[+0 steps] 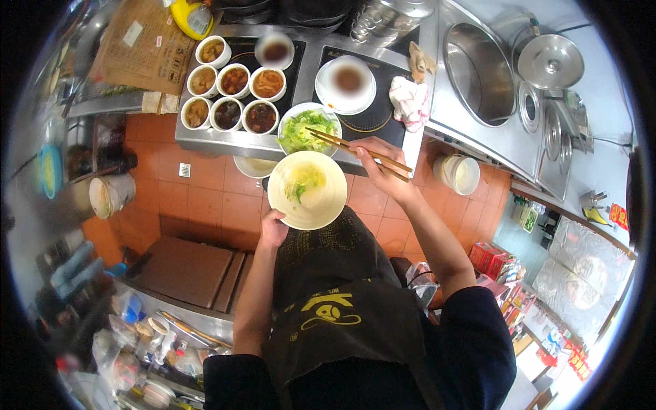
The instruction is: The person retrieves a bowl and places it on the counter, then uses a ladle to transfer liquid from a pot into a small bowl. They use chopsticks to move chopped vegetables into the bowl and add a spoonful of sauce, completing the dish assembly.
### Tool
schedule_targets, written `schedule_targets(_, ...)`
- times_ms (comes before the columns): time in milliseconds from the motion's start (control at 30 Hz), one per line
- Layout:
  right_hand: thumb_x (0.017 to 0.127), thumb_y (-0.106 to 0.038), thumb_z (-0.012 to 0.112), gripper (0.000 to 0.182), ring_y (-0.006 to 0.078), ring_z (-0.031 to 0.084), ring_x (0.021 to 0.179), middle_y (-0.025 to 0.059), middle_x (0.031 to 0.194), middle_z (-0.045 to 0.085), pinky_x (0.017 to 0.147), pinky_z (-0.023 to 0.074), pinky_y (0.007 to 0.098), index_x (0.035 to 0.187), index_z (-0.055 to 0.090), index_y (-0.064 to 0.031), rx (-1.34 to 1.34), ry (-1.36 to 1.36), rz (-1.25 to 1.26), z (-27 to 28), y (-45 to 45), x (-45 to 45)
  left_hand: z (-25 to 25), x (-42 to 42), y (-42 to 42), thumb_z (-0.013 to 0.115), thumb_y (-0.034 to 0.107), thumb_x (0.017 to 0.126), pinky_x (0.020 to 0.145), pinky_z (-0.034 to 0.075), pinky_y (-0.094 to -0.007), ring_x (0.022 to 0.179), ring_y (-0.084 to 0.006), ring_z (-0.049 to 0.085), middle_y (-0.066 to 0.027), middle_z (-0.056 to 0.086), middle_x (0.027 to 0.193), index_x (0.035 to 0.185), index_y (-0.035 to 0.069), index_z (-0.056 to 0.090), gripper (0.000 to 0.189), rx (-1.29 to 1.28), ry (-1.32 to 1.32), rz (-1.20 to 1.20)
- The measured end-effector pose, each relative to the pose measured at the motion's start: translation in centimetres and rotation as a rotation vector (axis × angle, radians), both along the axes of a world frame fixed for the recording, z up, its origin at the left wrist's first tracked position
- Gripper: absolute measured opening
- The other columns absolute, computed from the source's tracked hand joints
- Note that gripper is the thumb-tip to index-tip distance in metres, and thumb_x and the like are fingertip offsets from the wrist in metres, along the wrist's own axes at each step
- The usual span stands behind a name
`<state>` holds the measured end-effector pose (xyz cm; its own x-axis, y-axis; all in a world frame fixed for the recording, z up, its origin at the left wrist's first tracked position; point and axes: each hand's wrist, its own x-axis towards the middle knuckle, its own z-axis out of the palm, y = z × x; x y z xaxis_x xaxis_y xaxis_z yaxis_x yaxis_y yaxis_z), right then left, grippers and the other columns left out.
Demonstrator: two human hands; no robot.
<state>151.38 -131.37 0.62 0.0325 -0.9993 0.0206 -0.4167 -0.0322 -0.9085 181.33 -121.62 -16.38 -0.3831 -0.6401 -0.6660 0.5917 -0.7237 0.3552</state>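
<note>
My left hand point(275, 227) grips the lower left rim of a cream-coloured bowl point(328, 207), tilted enough to show some greens and yellowish liquid inside. Wooden chopsticks point(385, 158) are in my right hand point(382, 164), their tips over the lettuce leaves point(302, 128) heaped on a white plate point(334, 115). That plate stands at the counter's front edge, just beyond the bowl. Left of it are several white cups point(261, 117) of brown and orange food. A stack of white plates point(324, 97) with something brown on top sits behind the lettuce.
A crumpled white cloth point(409, 100) lies at the cooktop's right side, beside a large steel pot well point(480, 77). White buckets point(458, 174) point(108, 195) stand on the tiled floor at either side. Behind the cups are a cardboard sheet point(148, 46) and a yellow bottle point(192, 19).
</note>
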Motion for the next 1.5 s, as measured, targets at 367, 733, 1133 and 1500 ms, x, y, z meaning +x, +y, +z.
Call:
schedule_targets(367, 0.089, -0.004, 0.064, 0.009, 0.0261, 0.067, 0.075, 0.0138, 0.088, 0.068, 0.064, 0.0534, 0.0309, 0.092, 0.068, 0.0036, -0.217, 0.034, 0.034, -7.9, -2.2, 4.8, 3.5, 3.6, 2.7, 0.056, 0.016, 0.065, 0.110, 0.038, -0.0428, 0.126, -0.0319, 0.052, -0.0151, 0.056, 0.136, 0.140, -0.001, 0.044, 0.078, 0.066, -0.027, 0.050)
schedule_targets(733, 0.095, -0.005, 0.060, 0.014, 0.0153, 0.068, 0.077, 0.0125, 0.092, 0.068, 0.066, 0.0576, 0.0258, 0.100, 0.068, 0.0059, -0.069, -0.109, -0.145, -4.8, -1.3, 2.3, 5.0, 4.5, 2.6, 0.056, 0.017, 0.066, 0.111, 0.038, -0.0439, 0.126, -0.0321, 0.052, -0.0147, 0.055, 0.137, 0.139, -0.001, 0.045, 0.076, -0.043, 0.008, 0.184)
schedule_targets(1133, 0.098, -0.012, 0.059, 0.020, 0.0167, 0.069, 0.086, 0.0121, 0.099, 0.070, 0.072, 0.0594, 0.0285, 0.106, 0.066, 0.0051, 0.022, -0.275, -0.231, -4.0, 0.7, 1.2, 8.0, 7.9, 1.1, 0.057, 0.022, 0.064, 0.110, 0.038, -0.0457, 0.125, -0.0359, 0.052, -0.0174, 0.053, 0.137, 0.142, -0.002, 0.040, 0.083, -0.063, -0.077, 0.228)
schedule_targets(1500, 0.100, -0.023, 0.056, 0.032, 0.0228, 0.070, 0.083, 0.0161, 0.094, 0.068, 0.069, 0.0599, 0.0317, 0.106, 0.063, 0.0074, 0.010, -0.287, -0.307, 4.0, -0.7, 12.3, 9.0, 23.3, -6.4, 0.051, 0.018, 0.072, 0.110, 0.037, -0.0444, 0.127, -0.0315, 0.050, -0.0145, 0.053, 0.138, 0.137, -0.002, 0.045, 0.068, -0.217, 0.017, 0.500)
